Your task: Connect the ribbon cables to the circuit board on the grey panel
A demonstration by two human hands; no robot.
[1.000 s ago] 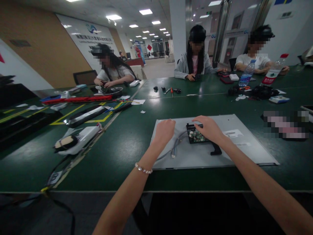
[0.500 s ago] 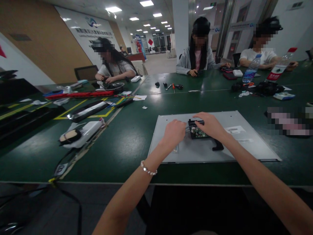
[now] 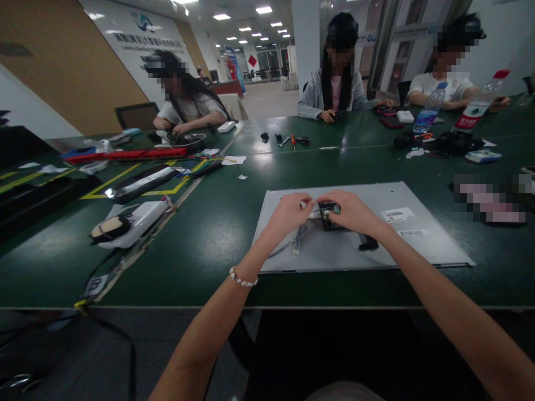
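A flat pale grey panel (image 3: 412, 250) lies on the green table. Over its middle, my right hand (image 3: 355, 213) grips a small circuit board in a black frame (image 3: 327, 218), thumb on the board's face. Close to the board's left edge, my left hand (image 3: 288, 214) pinches thin grey cables (image 3: 285, 246) between thumb and fingers. These wires trail down across the panel; whether their ends meet the board is hidden by my fingers. Below my right hand rests a black curved piece (image 3: 368, 243). Labels (image 3: 398, 214) are stuck on the panel's right part.
A white device with a beige round part (image 3: 134, 225) and a long black-and-white strip (image 3: 144, 185) lie to the left. Small tools, with an orange screwdriver (image 3: 293, 142), are farther back. Two bottles (image 3: 430, 111) stand at right. Three people sit across the table.
My left hand has gone from a closed fist beside the board to a fingertip pinch, and the cables now show below it. The board is tipped more upright in my right hand.
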